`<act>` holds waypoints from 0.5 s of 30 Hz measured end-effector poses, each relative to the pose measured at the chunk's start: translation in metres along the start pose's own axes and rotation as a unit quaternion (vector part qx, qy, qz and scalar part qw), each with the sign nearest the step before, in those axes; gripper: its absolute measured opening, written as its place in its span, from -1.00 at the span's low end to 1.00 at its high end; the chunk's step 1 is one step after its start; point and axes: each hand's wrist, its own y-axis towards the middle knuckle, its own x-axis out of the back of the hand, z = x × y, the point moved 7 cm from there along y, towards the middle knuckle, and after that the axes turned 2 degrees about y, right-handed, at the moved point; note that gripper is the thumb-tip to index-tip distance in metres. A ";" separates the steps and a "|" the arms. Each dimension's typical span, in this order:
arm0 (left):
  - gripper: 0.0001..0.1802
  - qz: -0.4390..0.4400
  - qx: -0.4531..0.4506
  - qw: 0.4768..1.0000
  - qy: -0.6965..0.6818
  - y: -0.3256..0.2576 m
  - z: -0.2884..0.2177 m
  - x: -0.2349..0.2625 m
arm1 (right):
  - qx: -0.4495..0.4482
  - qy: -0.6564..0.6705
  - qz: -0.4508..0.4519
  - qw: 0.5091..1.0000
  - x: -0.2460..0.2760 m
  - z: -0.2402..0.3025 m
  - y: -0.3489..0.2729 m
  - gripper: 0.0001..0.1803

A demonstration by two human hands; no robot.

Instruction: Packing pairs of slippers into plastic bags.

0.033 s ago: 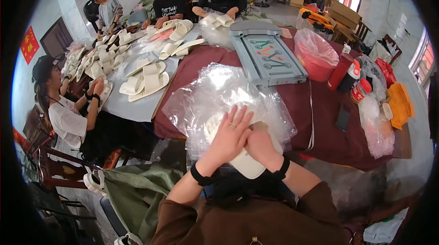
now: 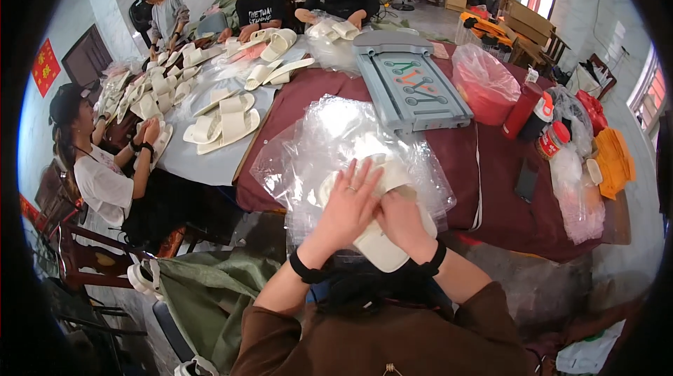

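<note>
Both my hands press on a cream slipper [image 2: 379,250] at the near edge of the maroon-covered table [image 2: 491,165]. My left hand [image 2: 349,202] lies flat across its top, fingers spread, a ring on one finger. My right hand [image 2: 401,226] grips the slipper's side just to the right, and the two hands touch. The slipper sits partly on a pile of clear plastic bags [image 2: 343,127] spread on the cloth. Whether the slipper is inside a bag I cannot tell.
A grey tray with tool shapes [image 2: 413,85] lies beyond the bags. A red basket in plastic [image 2: 484,81], red-capped bottles [image 2: 540,123], a dark phone [image 2: 526,179] and orange items [image 2: 615,158] are to the right. Several people handle cream slippers [image 2: 224,120] at the left. A green sack [image 2: 203,285] is by my knee.
</note>
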 end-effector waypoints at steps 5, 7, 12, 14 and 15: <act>-0.42 -0.003 0.034 0.999 0.032 -0.006 0.027 -0.009 | 0.018 -0.038 0.109 0.993 -0.002 0.010 -0.026 -0.71; -0.43 0.036 -0.007 0.999 0.026 -0.006 0.015 -0.018 | 0.044 -0.029 0.118 0.992 0.000 0.016 -0.025 -0.74; -0.43 0.055 -0.074 0.995 -0.030 -0.002 -0.022 -0.017 | -0.004 -0.033 0.064 0.997 -0.005 -0.017 -0.013 -0.77; -0.44 0.050 -0.086 0.994 -0.037 -0.002 -0.035 -0.014 | -0.004 -0.015 0.029 0.999 -0.006 -0.015 -0.009 -0.78; -0.45 0.043 -0.096 0.993 -0.045 -0.002 -0.040 -0.011 | 0.066 -0.001 -0.043 0.997 0.000 -0.005 -0.005 -0.76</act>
